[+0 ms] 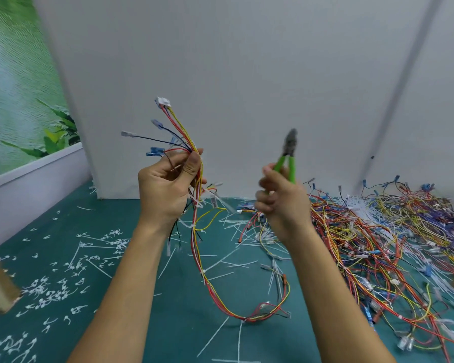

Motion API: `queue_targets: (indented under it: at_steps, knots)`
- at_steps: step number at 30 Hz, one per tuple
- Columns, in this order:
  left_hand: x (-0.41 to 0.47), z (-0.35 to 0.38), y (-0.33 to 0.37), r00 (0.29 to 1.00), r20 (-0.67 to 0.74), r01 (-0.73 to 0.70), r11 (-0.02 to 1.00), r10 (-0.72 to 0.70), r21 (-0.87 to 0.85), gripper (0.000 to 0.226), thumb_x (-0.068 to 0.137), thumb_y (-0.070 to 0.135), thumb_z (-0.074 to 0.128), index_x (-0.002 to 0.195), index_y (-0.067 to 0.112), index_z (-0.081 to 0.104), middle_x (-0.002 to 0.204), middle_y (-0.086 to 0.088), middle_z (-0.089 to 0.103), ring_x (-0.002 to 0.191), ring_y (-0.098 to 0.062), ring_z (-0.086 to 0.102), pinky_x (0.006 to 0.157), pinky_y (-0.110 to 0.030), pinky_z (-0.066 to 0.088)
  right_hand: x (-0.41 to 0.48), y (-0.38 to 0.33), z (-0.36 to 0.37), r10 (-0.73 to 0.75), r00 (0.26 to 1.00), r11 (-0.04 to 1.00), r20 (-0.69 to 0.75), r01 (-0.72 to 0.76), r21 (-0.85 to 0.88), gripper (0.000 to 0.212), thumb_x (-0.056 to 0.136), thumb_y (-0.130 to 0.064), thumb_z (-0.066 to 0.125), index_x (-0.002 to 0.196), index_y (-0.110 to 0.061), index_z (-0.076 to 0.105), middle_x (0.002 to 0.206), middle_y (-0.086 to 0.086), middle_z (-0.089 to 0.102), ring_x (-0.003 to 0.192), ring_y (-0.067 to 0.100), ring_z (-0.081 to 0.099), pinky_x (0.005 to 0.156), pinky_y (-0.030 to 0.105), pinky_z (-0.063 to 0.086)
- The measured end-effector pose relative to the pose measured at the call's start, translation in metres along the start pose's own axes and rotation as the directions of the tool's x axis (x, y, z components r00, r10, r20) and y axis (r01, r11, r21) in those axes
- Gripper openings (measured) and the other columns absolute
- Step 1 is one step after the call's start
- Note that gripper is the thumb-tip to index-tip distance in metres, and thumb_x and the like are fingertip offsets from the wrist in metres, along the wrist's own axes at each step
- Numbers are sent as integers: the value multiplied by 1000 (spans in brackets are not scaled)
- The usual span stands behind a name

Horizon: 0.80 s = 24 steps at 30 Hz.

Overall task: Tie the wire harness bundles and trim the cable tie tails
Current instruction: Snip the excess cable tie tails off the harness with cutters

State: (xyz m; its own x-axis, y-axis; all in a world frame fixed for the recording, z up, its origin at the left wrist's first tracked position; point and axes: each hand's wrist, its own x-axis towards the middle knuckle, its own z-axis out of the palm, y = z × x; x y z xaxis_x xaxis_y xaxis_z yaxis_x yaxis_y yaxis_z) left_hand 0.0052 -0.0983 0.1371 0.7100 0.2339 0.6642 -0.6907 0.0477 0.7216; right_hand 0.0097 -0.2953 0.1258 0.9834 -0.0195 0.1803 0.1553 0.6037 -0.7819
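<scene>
Subject: wire harness (197, 247), thin red, yellow, white and dark-blue wires cinched by white cable ties (193, 226). Held mid-air above teal counter (181, 297) by left grip (168, 189), fingers curled round it. Long axis near vertical; white connector (164, 102) end fans upward, tail loops down onto counter. Blurred right grip (281, 203) wraps green-handled cutters (288, 153), grey nose up.

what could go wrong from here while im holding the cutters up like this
1. The green-handled cutters in the right hand are raised close to the left hand; a hasty snip might nick a wire or a finger rather than a tie tail.
2. The wire harness hangs in a loop down onto the mat among loose cable ties, and could snag when lifted.
</scene>
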Motion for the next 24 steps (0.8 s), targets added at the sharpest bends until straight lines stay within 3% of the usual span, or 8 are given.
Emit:
queue_targets:
  at_steps: [2, 4, 7, 10, 13, 19, 21, 24]
  knots:
    - [1, 0, 1, 988, 65, 148, 979, -140, -140, 21, 89, 28, 65, 94, 11, 75, 94, 2, 77, 59, -15, 66, 54, -25, 55, 2, -11, -10, -43, 997, 993, -69, 50, 108, 15, 100, -7, 58, 91, -18, 54, 71, -3, 46, 50, 9, 35, 43, 20, 33]
    - [0, 3, 3, 948, 182, 308, 898, -261, -314, 27, 93, 28, 58, 99, 6, 73, 79, -2, 70, 62, -16, 63, 57, -26, 53, 3, -15, -14, -72, 994, 988, -87, 83, 128, 11, 99, -5, 59, 100, -16, 55, 79, 1, 51, 57, 13, 51, 52, 25, 46]
    - [-1, 6, 8, 870, 369, 474, 759, -327, -447, 41, 102, 39, 46, 98, 7, 72, 76, -1, 57, 70, -16, 59, 65, -27, 50, 4, -12, -11, -55, 997, 997, -45, 53, -54, 30, 89, -8, 72, 115, -13, 57, 104, 9, 65, 87, 25, 74, 70, 34, 58]
    - [-3, 7, 10, 813, 486, 555, 677, -319, -483, 40, 101, 44, 45, 94, 11, 66, 78, 1, 49, 71, -16, 54, 68, -28, 48, 1, -5, -4, 6, 997, 987, 83, 7, -158, 54, 75, -15, 78, 124, -10, 56, 123, 15, 71, 109, 32, 74, 84, 44, 58]
    - [-5, 10, 11, 781, 529, 606, 609, -332, -512, 31, 101, 37, 44, 80, 16, 53, 73, 3, 38, 63, -13, 43, 64, -26, 41, -2, 2, 2, 40, 979, 958, 198, 19, -286, 54, 77, -18, 79, 126, -11, 55, 120, 11, 76, 111, 30, 74, 96, 51, 54]
    - [-4, 12, 9, 742, 616, 662, 437, -265, -609, 25, 90, 24, 41, 65, 20, 37, 65, 4, 24, 54, -13, 23, 56, -28, 28, -10, 13, 14, 79, 975, 925, 208, 7, -381, 48, 73, -24, 80, 118, -17, 64, 113, -1, 78, 91, 11, 73, 71, 26, 55]
    - [-4, 11, 8, 729, 629, 675, 435, -271, -595, 24, 87, 24, 38, 64, 21, 35, 63, 3, 24, 54, -13, 23, 56, -29, 28, -10, 14, 15, 82, 971, 942, 227, -1, -337, 46, 75, -21, 78, 119, -16, 63, 109, 0, 79, 90, 14, 73, 75, 29, 55]
    - [-3, 10, 8, 737, 602, 659, 522, -306, -542, 23, 86, 24, 37, 64, 18, 39, 62, 0, 33, 51, -15, 31, 54, -30, 33, -11, 14, 14, 44, 966, 967, 256, 23, -253, 38, 79, -15, 75, 116, -14, 65, 106, 6, 79, 94, 24, 73, 90, 46, 54]
